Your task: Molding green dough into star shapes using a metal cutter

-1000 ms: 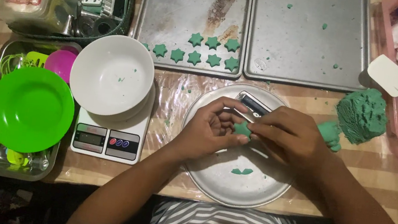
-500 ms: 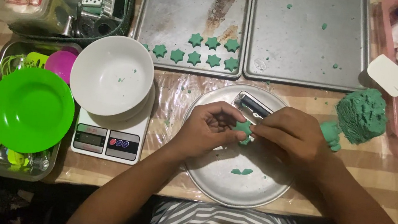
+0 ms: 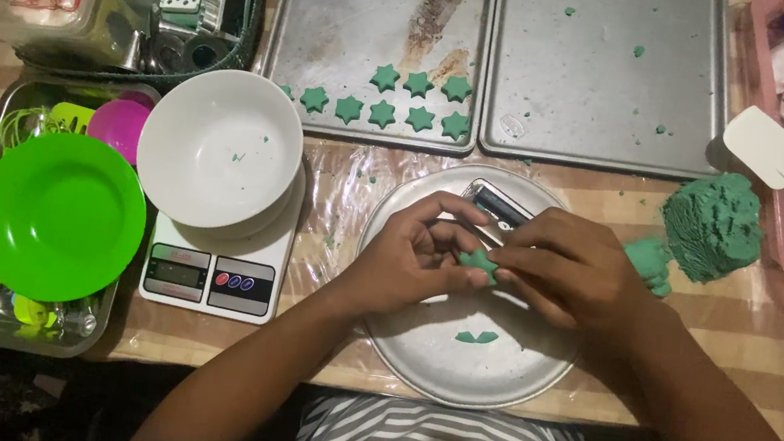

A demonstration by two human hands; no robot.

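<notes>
Over the round plate (image 3: pixel 414 363), both hands still pinch the green star (image 3: pixel 479 260).

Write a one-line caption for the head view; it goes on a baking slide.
Both hands, left hand and right hand, pinch a green dough star over a round metal plate.

Two bare forearms reached up from the bottom edge and met at centre. The left hand (image 3: pixel 407 257) was curled, fingers bent inward. The right hand (image 3: pixel 570 269) lay palm down, its fingertips touching the left's, apparently pinching something small between them.
</notes>
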